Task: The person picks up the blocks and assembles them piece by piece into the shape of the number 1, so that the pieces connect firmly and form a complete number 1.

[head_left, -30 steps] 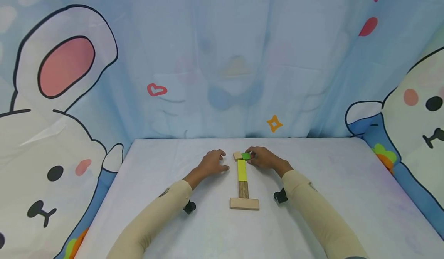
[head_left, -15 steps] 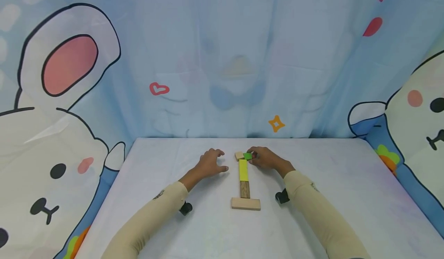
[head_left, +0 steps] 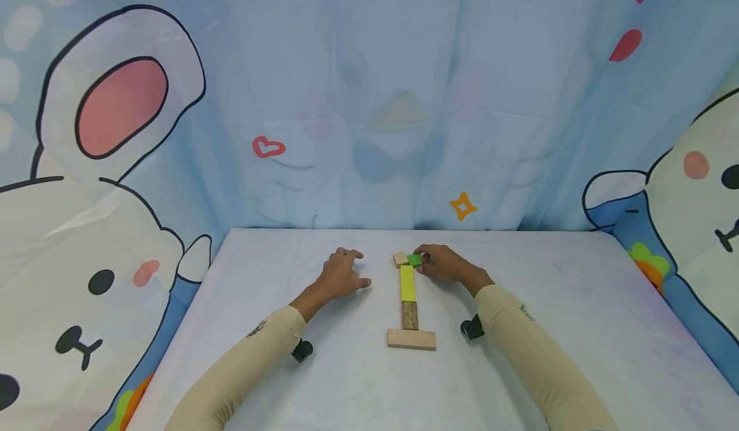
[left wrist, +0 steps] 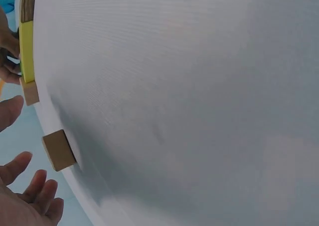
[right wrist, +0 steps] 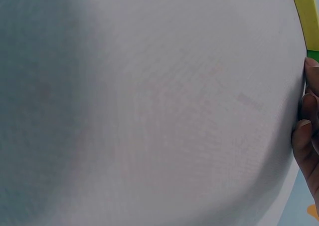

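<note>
My right hand [head_left: 444,263] pinches a small green block [head_left: 414,260] at the far end of a row of blocks. To its left sits a small pale wooden block [head_left: 401,259]. Nearer me, a yellow block [head_left: 407,283] meets a dark brown wooden block [head_left: 410,315], and a long pale block [head_left: 411,339] lies crosswise at the near end. My left hand [head_left: 339,274] is apart from the row, thumb and fingers spread, holding nothing. By its fingers in the left wrist view is another wooden block [left wrist: 59,150], which I cannot make out in the head view.
A white cloth covers the table [head_left: 346,380]. Behind it hangs a light blue curtain [head_left: 323,97] with printed cartoon animals. Dark wrist cameras hang beneath both forearms, one by the left sleeve [head_left: 242,354].
My left hand has drawn a little to the left, away from the blocks. The right hand stays at the green block, and the row looks the same.
</note>
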A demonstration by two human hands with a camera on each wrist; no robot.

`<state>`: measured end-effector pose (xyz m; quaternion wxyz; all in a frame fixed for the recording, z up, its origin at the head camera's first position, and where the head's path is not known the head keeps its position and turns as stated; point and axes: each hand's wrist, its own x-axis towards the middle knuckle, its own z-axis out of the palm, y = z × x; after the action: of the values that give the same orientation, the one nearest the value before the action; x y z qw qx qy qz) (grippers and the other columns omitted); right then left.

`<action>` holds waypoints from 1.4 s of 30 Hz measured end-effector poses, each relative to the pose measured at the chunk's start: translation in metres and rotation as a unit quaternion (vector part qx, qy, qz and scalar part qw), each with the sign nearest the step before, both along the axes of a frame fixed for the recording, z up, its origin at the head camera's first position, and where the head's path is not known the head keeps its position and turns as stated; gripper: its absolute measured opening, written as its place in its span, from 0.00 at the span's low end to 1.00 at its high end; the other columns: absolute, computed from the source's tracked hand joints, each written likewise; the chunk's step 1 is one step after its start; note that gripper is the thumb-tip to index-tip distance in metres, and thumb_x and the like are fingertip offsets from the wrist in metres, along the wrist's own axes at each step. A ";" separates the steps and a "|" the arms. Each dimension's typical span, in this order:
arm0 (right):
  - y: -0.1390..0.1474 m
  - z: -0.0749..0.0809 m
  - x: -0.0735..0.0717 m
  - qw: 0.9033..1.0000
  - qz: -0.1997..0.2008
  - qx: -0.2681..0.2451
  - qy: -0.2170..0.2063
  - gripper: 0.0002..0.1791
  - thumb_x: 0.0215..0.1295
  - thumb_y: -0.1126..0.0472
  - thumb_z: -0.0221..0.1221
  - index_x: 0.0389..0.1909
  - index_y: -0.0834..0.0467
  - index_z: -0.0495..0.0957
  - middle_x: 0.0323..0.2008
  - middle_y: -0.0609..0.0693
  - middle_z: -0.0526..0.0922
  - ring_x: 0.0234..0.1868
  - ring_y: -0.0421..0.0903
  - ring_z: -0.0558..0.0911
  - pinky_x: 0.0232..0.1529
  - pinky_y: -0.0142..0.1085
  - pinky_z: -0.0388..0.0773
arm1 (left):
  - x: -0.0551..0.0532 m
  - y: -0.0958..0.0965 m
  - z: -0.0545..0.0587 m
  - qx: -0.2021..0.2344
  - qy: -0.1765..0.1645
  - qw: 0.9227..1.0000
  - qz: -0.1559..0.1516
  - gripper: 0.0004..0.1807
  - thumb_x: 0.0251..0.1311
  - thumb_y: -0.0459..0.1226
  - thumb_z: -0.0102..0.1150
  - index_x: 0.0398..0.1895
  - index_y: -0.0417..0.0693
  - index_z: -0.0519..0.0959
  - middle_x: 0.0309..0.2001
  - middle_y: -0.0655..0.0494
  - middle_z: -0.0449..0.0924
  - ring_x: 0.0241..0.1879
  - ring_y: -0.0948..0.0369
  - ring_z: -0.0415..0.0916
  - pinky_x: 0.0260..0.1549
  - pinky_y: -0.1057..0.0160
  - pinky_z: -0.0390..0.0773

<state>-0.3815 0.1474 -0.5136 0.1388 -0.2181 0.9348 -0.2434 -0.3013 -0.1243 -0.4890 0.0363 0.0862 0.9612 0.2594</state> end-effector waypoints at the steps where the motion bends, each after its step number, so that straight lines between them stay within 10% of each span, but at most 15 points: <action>1: 0.000 0.000 0.000 1.000 0.000 0.000 0.000 0.22 0.69 0.61 0.62 0.62 0.61 0.74 0.46 0.56 0.81 0.47 0.51 0.77 0.55 0.50 0.74 | 0.000 -0.001 0.000 -0.001 -0.002 1.000 0.002 0.35 0.57 0.47 0.72 0.65 0.43 0.73 0.64 0.38 0.69 0.61 0.46 0.69 0.62 0.43 0.68; 15: 0.001 -0.001 -0.001 1.000 0.010 -0.004 0.008 0.21 0.69 0.62 0.62 0.61 0.62 0.74 0.44 0.56 0.81 0.46 0.50 0.77 0.53 0.49 0.74 | 0.003 -0.019 -0.012 -0.018 -0.008 1.000 0.008 0.33 0.57 0.45 0.72 0.64 0.45 0.74 0.51 0.42 0.74 0.45 0.53 0.71 0.44 0.53 0.73; 42: 0.000 0.002 0.002 1.000 0.001 -0.004 0.007 0.22 0.69 0.61 0.62 0.61 0.62 0.75 0.45 0.56 0.81 0.46 0.51 0.78 0.54 0.50 0.75 | 0.002 -0.023 -0.015 -0.024 -0.021 0.999 -0.005 0.28 0.63 0.42 0.67 0.64 0.45 0.73 0.49 0.44 0.77 0.46 0.52 0.74 0.49 0.50 0.69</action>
<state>-0.3790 0.1477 -0.5115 0.1313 -0.2216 0.9345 -0.2456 -0.2994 -0.1470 -0.5041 0.0604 0.0850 0.9656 0.2381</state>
